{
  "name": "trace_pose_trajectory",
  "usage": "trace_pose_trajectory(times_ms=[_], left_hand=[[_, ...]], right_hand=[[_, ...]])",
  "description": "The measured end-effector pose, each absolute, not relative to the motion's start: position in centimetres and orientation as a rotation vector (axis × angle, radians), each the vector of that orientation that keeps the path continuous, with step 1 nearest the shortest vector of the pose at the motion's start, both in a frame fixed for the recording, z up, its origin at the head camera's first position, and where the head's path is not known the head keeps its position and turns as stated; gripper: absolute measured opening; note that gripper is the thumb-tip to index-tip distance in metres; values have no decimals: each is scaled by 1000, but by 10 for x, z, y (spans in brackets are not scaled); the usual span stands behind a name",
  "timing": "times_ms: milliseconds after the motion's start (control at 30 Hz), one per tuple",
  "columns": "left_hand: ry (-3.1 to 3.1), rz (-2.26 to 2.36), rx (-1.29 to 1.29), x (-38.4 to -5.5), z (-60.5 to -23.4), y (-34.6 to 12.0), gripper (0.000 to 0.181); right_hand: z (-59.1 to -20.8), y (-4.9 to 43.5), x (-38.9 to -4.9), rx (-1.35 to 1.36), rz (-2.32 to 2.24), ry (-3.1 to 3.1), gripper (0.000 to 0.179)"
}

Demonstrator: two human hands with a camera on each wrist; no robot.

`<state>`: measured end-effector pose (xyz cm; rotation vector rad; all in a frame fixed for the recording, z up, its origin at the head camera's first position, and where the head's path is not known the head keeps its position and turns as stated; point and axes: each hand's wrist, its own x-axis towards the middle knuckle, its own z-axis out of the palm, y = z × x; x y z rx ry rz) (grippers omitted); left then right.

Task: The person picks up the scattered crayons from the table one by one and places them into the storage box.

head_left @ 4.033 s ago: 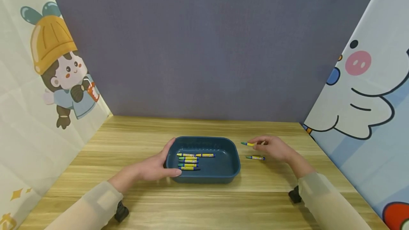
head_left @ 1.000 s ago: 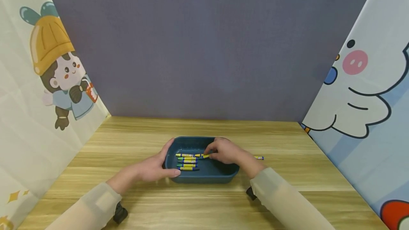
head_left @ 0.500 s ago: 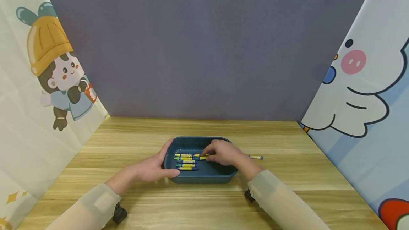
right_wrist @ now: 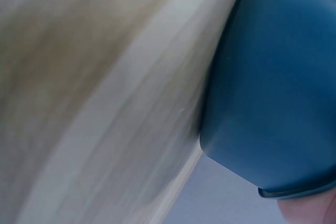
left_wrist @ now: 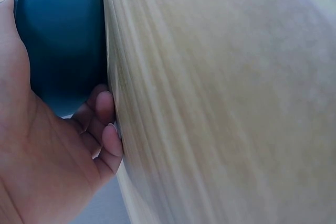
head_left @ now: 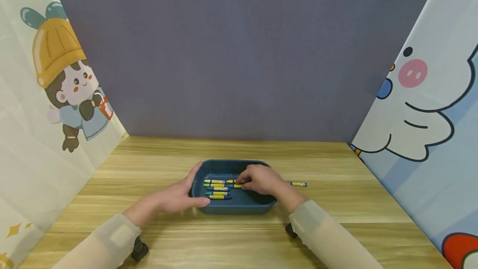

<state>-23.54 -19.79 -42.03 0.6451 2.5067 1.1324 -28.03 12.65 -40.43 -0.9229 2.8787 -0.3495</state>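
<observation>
A dark blue plastic tray (head_left: 240,210) sits on the table, with several yellow-wrapped crayons (head_left: 218,197) lying sideways in its left half. My left hand (head_left: 177,196) holds the tray's left end, its thumb over the front rim; in the left wrist view its fingers (left_wrist: 105,106) curl low beside the tray wall. Reaching over the right rim, my right hand (head_left: 262,179) pinches a green-tipped crayon (head_left: 235,186) low inside the tray, in line with the second row. Its right end is hidden by the fingers. The right wrist view shows mostly the tray's outer wall (right_wrist: 273,87).
One more crayon (head_left: 298,184) lies on the wooden table (head_left: 239,240) to the right of the tray, partly behind my right wrist. A grey panel (head_left: 239,53) stands along the table's back edge, with cartoon-printed cloths at both sides.
Four seconds ago my right hand held the crayon over the table at right; it has since carried it into the tray and lowered it beside the others. My left hand stays on the tray.
</observation>
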Motion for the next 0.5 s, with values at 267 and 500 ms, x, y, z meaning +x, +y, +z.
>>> trace_pose_trajectory(times_ms=[267, 500], left_hand=[[2497, 1132, 629, -235, -420, -198, 125], [2504, 1128, 629, -234, -420, -198, 125]], right_hand=[[-403, 126, -279, -929, -339, 2880, 22], [-403, 126, -279, -925, -333, 2880, 21]])
